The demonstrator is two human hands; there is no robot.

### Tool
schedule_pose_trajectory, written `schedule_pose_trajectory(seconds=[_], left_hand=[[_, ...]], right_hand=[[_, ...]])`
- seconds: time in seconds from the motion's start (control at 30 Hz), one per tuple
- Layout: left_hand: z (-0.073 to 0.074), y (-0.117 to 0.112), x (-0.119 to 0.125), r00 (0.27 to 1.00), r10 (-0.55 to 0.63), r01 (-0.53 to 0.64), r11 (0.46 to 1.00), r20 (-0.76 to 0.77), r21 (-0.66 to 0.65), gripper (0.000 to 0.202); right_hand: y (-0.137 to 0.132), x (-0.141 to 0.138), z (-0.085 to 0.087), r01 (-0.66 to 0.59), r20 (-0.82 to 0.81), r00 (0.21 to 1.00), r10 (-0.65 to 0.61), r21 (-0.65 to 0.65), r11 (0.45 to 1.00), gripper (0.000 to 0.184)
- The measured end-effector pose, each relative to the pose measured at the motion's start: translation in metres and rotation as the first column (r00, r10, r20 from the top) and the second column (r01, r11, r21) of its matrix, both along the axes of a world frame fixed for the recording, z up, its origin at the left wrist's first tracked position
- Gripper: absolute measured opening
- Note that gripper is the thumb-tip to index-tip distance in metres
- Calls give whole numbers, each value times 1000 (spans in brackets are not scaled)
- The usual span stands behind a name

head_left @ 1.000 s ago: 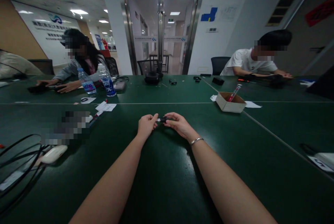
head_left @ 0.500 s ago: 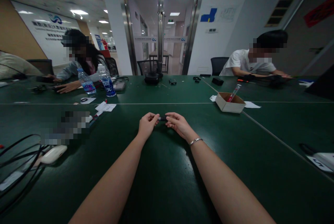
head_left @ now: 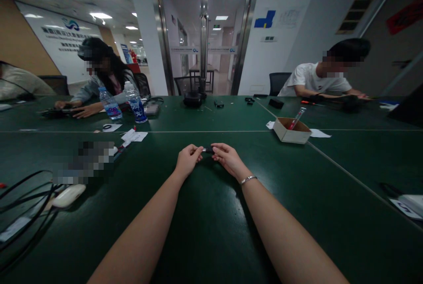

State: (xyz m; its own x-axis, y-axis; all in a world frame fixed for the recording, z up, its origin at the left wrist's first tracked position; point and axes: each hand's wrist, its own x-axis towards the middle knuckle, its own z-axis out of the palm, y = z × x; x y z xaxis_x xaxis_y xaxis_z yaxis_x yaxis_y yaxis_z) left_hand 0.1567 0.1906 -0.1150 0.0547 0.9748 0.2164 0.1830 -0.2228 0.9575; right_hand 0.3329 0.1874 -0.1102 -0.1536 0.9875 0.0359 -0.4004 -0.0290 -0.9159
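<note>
Both of my hands meet over the middle of the dark green table (head_left: 211,231). My left hand (head_left: 187,160) pinches one end of a small black part (head_left: 207,150) with thumb and fingers. My right hand (head_left: 228,158) pinches the other end; a thin bracelet sits on that wrist. The part is short and dark, mostly hidden between the fingertips, and I cannot make out what it is.
A small cardboard box (head_left: 292,130) holding a red-handled tool stands to the right. Two water bottles (head_left: 136,103) and paper slips lie at the left, black cables (head_left: 23,200) and a white device (head_left: 68,195) nearer. Two other people work at the far side.
My fingertips have closed in on the small part, so less of it shows. The hands stay in the same spot. The person at the far left has shifted their hands slightly.
</note>
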Motion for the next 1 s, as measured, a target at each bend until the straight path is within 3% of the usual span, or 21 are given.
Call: schedule_pose_trajectory(seconds=[0.23,0.53,0.83,1.0], left_hand=[[3,-3,-2,988,56,-58,998,-145,-10,45],[7,-5,-3,965,139,-148,989,-221,-26,53],[9,-6,-4,962,131,-145,989,-239,-40,53],[3,-1,-3,988,81,-88,995,-128,-49,45]], right_hand=[[1,0,-1,-46,0,999,46,30,998,36],[-2,0,1,-104,-4,995,104,54,993,38],[-1,-1,1,-91,9,996,91,52,994,37],[-1,-1,1,-63,-28,998,63,11,998,36]])
